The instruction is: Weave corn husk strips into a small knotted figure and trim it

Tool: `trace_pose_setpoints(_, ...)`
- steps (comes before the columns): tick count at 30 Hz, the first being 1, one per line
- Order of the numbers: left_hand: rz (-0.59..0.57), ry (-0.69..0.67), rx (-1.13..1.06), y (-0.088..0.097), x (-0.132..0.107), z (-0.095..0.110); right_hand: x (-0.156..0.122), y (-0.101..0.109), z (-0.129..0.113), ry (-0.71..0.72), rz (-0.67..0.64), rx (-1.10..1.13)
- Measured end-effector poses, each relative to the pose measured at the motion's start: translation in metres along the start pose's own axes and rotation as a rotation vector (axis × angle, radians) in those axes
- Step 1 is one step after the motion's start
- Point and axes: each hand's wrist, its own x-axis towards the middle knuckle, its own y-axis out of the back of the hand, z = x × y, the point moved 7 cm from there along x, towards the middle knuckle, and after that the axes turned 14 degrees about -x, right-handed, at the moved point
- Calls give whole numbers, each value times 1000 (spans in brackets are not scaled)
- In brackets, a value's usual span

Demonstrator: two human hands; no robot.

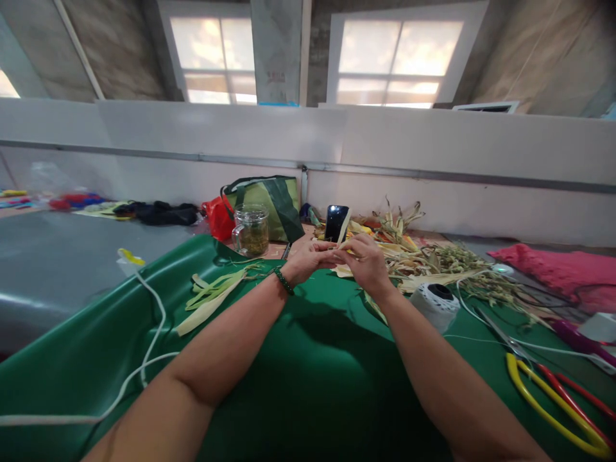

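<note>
Both hands meet above the far middle of a green sheet (pixel 308 398). My right hand (pixel 366 262) is closed, its thumb and fingers pinching a pale strip of corn husk (pixel 344 226) that points upward. Fingers of my left hand (pixel 310 258), which has a dark green bead bracelet at the wrist, press together at the strip's lower end. The fingers hide where the strip ends. Left of my left forearm lies a small bunch of green and pale husk leaves (pixel 212 298). A spool of white thread (pixel 434 307) stands right of my right wrist.
Scissors with yellow handles (pixel 543 391) and a red-handled tool lie at the right. Dried husks and plants (pixel 423 260) spread behind the spool. A glass mug (pixel 251 232), green bag (pixel 276 202) and phone (pixel 335 222) stand at the back. A white cable (pixel 156 308) crosses the left.
</note>
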Motion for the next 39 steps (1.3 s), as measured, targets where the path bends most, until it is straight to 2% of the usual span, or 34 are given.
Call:
trace_pose_setpoints(2, -43, 12, 12, -3, -1, 1, 1, 2, 11, -107, 22, 56)
trace_pose_setpoints(6, -81, 32, 37, -5, -3, 2, 1, -7, 19, -224, -56, 114)
trace_pose_setpoints(10, -82, 59, 67, -8, -5, 2, 0, -9, 16, -226, -63, 66)
trace_pose_setpoints(18, 27, -88, 140, -6, -4, 5, -2, -10, 18, -242, -52, -17)
trace_pose_setpoints(31, 52, -179, 240, -8, -6, 10, -4, -12, 16, -283, -53, 40)
trace_pose_setpoints(35, 56, -169, 229, -6, -7, 12, -6, -14, 18, -309, -68, 77)
trace_pose_setpoints(39, 52, -102, 213, -4, -7, 13, -4, -15, 21, -296, -87, 114)
